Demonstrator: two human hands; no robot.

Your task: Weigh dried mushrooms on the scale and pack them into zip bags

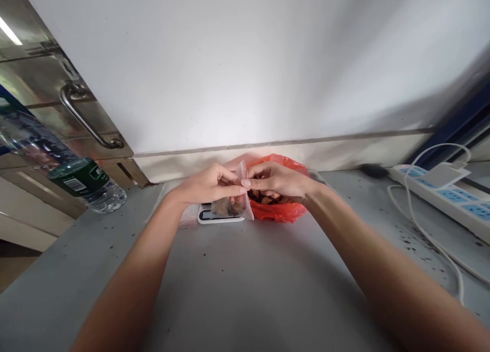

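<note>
A small clear plastic bag (229,206) with brownish pieces in it hangs between my hands, its edge upright. My left hand (209,184) grips the bag from the left, thumb and fingers pinched near its top. From the right, my right hand (276,182) pinches the same edge. Under the bag lies a small white scale (221,220) with a dark display strip, partly covered. Behind and below my right hand sits an open red plastic bag (285,213) holding dark brown pieces. More clear plastic (188,218) lies left of the scale.
At the left stands a tilted-looking clear bottle (86,181) with a green label, near a metal door handle (86,120). A white power strip (451,196) with a plug and looping cable lies on the grey table (229,291) at right. A white wall (229,71) rises behind.
</note>
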